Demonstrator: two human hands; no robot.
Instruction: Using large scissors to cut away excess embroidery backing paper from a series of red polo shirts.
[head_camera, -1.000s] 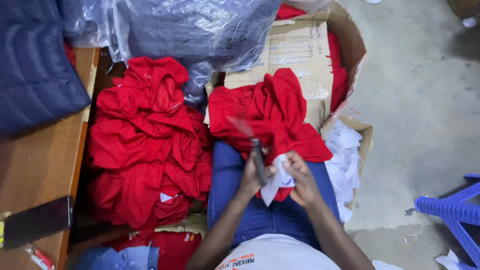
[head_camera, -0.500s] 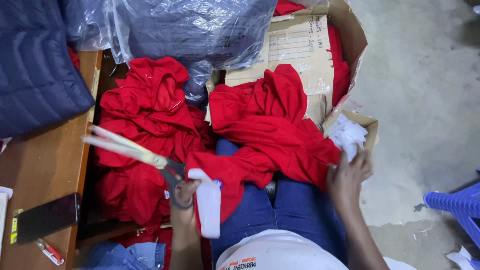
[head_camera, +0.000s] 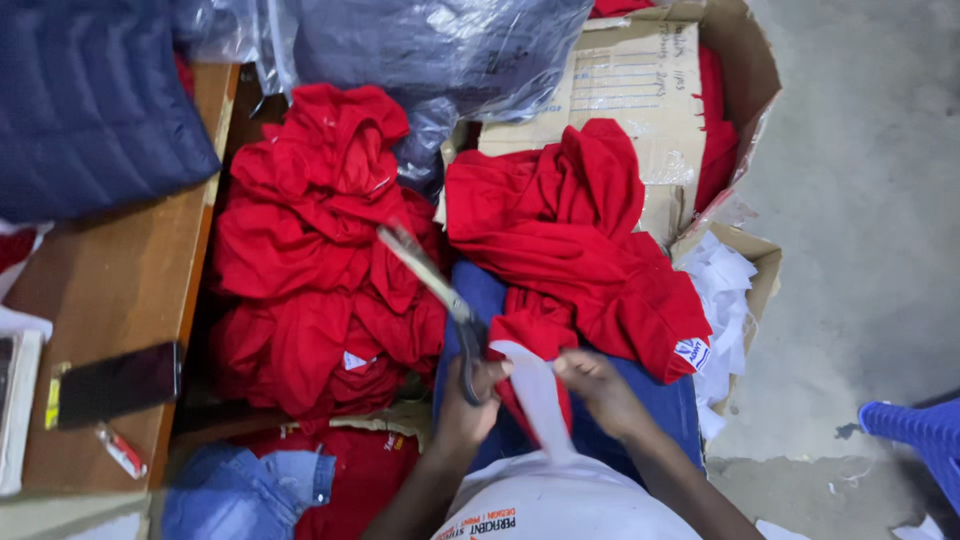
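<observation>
The blades of the metal scissors are motion-blurred, so whether they are parted cannot be read; the dark handle loops are partly covered by fingers. The left hand is clamped around those handles, with the blades angled up and to the left over the pile of crumpled red garments. The right hand is pinched closed on the top end of one long white fabric strip, which runs down toward the wearer's white shirt; the strip's lower end merges with the shirt and cannot be separated from it. The strip lies between the two hands, against one red knit garment draped over the lap in blue jeans.

One brown corrugated cardboard box, cut off at the upper edge, sits behind the lap garment. Crumpled white paper scraps fill a smaller open carton on the right. One clear plastic bag lies above the pile. On the wooden bench rests one dark flat phone. One blue plastic stool is cropped at the right edge.
</observation>
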